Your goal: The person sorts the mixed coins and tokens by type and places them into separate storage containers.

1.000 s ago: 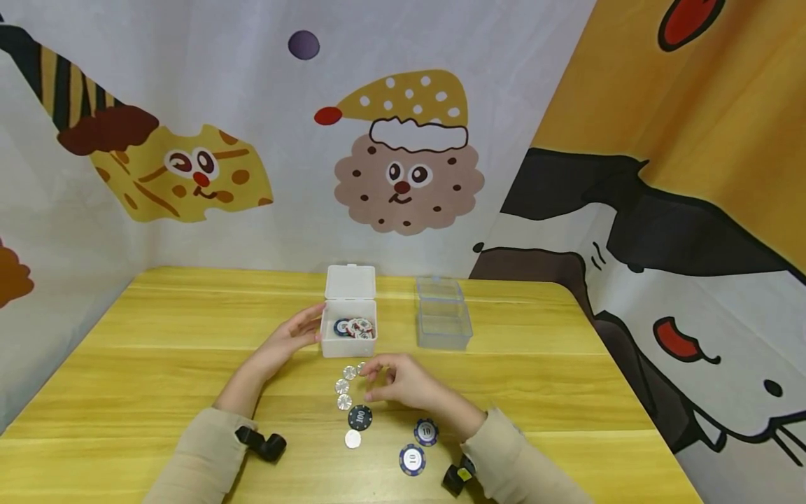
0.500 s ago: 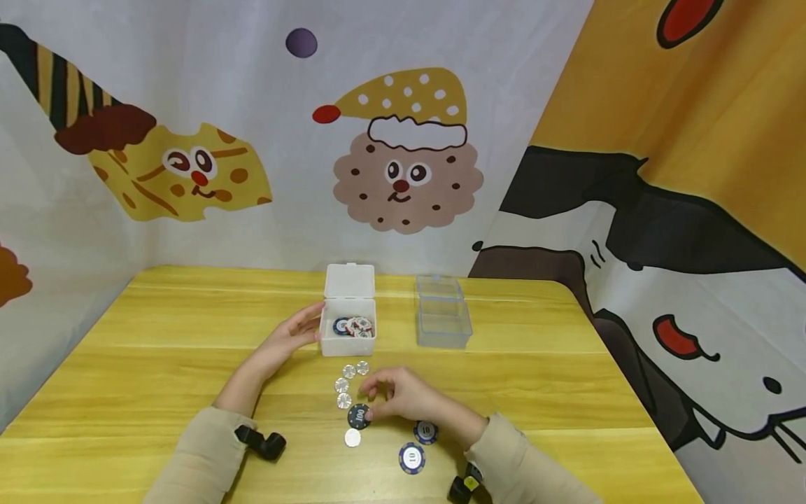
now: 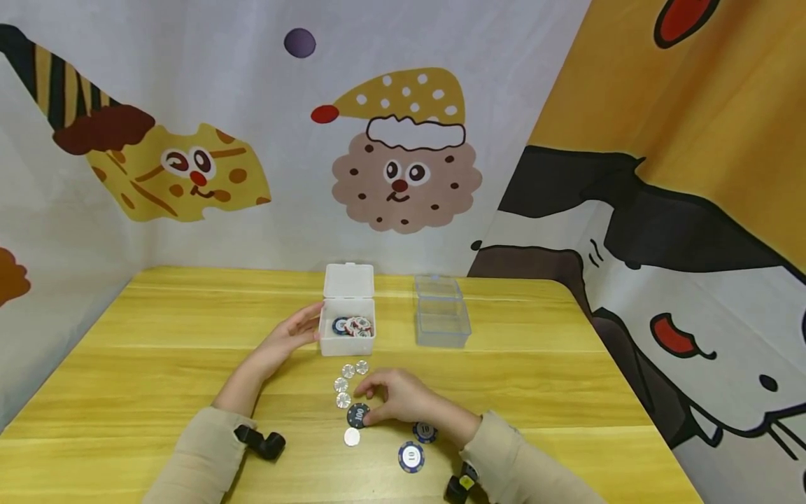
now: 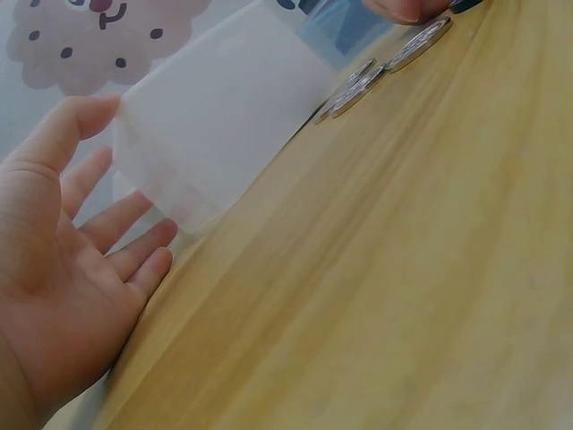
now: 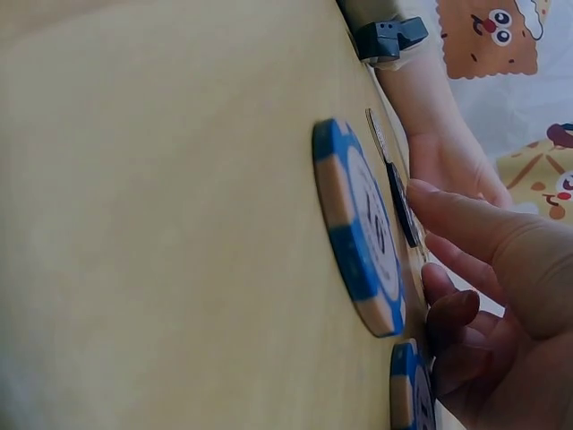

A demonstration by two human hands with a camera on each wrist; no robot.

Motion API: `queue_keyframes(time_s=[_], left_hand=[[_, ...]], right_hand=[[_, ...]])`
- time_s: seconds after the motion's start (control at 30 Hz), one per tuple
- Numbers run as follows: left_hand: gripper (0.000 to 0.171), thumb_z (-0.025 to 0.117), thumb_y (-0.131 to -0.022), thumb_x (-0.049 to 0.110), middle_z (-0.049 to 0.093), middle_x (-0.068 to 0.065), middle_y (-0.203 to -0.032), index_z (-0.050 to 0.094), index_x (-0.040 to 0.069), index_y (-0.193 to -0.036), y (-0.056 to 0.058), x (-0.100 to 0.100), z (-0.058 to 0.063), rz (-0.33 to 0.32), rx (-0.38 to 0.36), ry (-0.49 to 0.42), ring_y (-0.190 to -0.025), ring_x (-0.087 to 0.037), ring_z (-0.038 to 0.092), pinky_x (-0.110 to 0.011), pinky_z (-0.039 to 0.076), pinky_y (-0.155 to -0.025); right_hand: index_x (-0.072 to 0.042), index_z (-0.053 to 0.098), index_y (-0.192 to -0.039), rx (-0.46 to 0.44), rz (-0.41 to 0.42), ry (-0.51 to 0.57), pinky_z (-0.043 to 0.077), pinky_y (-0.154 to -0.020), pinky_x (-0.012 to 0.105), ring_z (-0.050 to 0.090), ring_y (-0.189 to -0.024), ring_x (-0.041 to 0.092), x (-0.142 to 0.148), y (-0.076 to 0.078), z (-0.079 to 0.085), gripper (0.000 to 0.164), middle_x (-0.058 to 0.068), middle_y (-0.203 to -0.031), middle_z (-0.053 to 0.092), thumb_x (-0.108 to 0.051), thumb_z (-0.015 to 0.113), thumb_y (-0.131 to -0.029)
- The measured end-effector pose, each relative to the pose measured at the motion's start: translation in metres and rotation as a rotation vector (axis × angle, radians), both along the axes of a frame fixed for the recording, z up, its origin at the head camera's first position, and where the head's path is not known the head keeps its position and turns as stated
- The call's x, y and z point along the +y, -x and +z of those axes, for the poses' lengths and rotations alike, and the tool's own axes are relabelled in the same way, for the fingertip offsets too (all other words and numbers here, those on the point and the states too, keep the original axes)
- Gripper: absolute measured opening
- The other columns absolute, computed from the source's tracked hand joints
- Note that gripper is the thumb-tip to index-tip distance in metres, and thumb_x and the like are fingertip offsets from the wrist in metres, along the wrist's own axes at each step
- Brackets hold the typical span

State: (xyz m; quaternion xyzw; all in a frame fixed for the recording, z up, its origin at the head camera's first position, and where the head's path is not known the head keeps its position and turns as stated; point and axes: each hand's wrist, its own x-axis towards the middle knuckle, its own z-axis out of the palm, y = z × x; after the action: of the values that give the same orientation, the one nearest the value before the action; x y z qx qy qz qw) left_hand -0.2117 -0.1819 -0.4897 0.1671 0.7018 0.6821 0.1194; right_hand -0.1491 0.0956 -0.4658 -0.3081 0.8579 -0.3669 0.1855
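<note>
My left hand [image 3: 286, 339] touches the left side of a small white lidded box [image 3: 346, 347], its thumb at the box's edge and its fingers extended in the left wrist view. Inside the box lie several poker chips [image 3: 357, 327], one blue and others red and white. My right hand [image 3: 406, 400] is over the table, thumb at the right edge of a black poker chip [image 3: 356, 416] marked 100. Its index finger is bent and apart from the thumb. Several silver coins [image 3: 343, 400] lie in a curved line between the box and the black chip.
A clear plastic box [image 3: 443, 337] with its lid up stands right of the white one. Nearest me lie a plain white disc [image 3: 352, 437] and two blue poker chips marked 10; one blue chip [image 3: 411, 457] is in front, the other [image 3: 425, 431] partly under my right wrist.
My right hand has moved from beside the farthest silver coin toward me, bringing its thumb to the black poker chip. The left hand stays at the white box.
</note>
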Motion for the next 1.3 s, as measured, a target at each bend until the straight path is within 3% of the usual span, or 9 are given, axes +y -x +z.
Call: queue_keyframes(time_s=[0.33, 0.7, 0.97, 1.3], left_hand=[[0.061, 0.056, -0.096, 0.010, 0.028, -0.017, -0.153, 0.028, 0.010, -0.151, 0.0003, -0.0004, -0.0002, 0.007, -0.003, 0.017, -0.137, -0.039, 0.027, -0.055, 0.021, -0.109], [0.061, 0.055, -0.097, 0.010, 0.028, -0.018, -0.153, 0.027, 0.009, -0.151, -0.0001, -0.0007, -0.0004, 0.006, 0.002, 0.021, -0.136, -0.039, 0.028, -0.055, 0.021, -0.109], [0.061, 0.055, -0.097, 0.009, 0.026, -0.020, -0.153, 0.027, 0.007, -0.151, -0.0002, -0.0003, -0.0006, -0.002, 0.002, 0.002, -0.137, -0.041, 0.026, -0.057, 0.019, -0.109], [0.061, 0.055, -0.096, 0.007, 0.027, -0.020, -0.153, 0.028, 0.007, -0.151, 0.0001, -0.0004, -0.0015, -0.002, -0.002, -0.008, -0.137, -0.041, 0.026, -0.056, 0.019, -0.109]], right_hand=[[-0.026, 0.071, -0.104, 0.092, 0.060, -0.111, 0.042, -0.077, 0.017, 0.051, -0.084, -0.002, -0.0010, -0.0004, 0.0041, 0.045, -0.018, -0.092, 0.057, -0.026, 0.089, -0.063], [-0.028, 0.071, -0.097, 0.145, 0.083, -0.165, 0.041, -0.073, 0.016, 0.049, -0.080, -0.002, -0.0024, -0.0016, 0.0060, 0.038, -0.019, -0.088, 0.054, -0.028, 0.089, -0.064], [-0.024, 0.067, -0.097, 0.107, 0.101, -0.098, 0.041, -0.076, 0.016, 0.052, -0.079, -0.003, -0.0026, -0.0027, 0.0052, 0.040, -0.020, -0.084, 0.056, -0.022, 0.089, -0.064], [-0.022, 0.065, -0.101, 0.016, 0.125, -0.015, 0.044, -0.058, 0.018, 0.050, -0.061, -0.001, -0.0011, -0.0031, 0.0045, 0.042, -0.016, -0.074, 0.057, -0.013, 0.087, -0.066]])
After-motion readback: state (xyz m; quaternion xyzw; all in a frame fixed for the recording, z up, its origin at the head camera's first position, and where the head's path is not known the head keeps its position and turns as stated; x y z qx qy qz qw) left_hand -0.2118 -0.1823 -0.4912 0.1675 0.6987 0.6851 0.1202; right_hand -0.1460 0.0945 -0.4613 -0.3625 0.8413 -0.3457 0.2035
